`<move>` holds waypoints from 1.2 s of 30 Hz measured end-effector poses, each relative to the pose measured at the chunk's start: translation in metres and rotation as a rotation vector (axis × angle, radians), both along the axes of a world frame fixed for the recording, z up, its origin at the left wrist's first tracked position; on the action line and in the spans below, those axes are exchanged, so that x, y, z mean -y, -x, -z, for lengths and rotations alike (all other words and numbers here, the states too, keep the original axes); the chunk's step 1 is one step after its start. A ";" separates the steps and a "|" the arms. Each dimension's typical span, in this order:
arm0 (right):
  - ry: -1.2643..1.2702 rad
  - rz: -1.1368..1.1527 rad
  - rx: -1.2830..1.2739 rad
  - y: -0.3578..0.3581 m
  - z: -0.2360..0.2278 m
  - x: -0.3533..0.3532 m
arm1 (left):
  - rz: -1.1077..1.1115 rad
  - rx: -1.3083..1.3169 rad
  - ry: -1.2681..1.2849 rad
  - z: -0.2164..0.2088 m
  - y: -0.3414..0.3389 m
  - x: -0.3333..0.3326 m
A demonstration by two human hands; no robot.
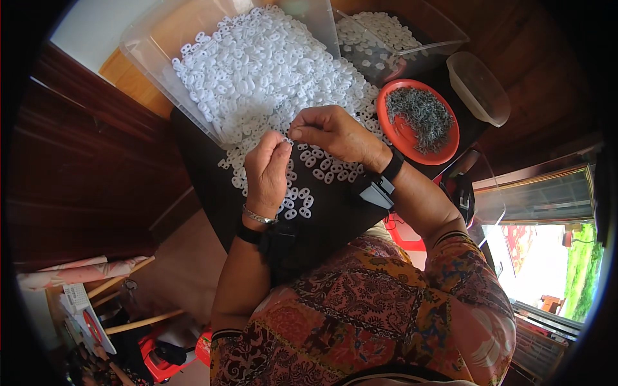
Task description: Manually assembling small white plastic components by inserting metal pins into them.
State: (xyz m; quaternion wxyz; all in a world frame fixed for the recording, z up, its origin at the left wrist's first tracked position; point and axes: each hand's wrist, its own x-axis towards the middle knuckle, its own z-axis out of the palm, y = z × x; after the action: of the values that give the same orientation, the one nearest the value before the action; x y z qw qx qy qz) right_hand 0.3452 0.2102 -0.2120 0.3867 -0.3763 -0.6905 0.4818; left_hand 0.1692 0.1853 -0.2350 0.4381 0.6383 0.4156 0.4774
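My left hand (267,170) and my right hand (331,134) meet fingertip to fingertip over a black tabletop (212,186). Between the fingertips both hands pinch one small white plastic piece (288,139). A big heap of the same white ring-shaped pieces (264,71) spills from a tipped clear plastic tub (151,61) onto the table under my hands. Loose white pieces (299,199) lie scattered just below my left hand. A red round dish (399,132) to the right of my right hand holds a pile of small grey metal parts (421,112).
A second clear tub (418,45) with more white pieces stands behind the red dish. An empty clear container (479,87) sits at the far right. Dark wooden panelling lies to the left. Red plastic items and clutter are on the floor at lower left.
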 end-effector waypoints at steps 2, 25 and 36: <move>-0.002 0.001 0.022 0.000 -0.002 0.001 | 0.004 -0.007 -0.001 -0.001 0.000 0.000; -0.370 0.076 0.285 0.000 -0.006 0.009 | -0.053 -0.086 -0.082 0.008 -0.010 0.007; -0.420 0.027 0.472 -0.017 0.009 -0.004 | -0.198 0.282 0.211 -0.001 0.010 -0.007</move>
State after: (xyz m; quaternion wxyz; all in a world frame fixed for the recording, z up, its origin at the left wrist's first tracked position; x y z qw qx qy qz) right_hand 0.3620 0.2144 -0.2214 0.2914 -0.3987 -0.8404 0.2230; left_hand 0.1589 0.1922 -0.2342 0.5073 0.4716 0.4587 0.5566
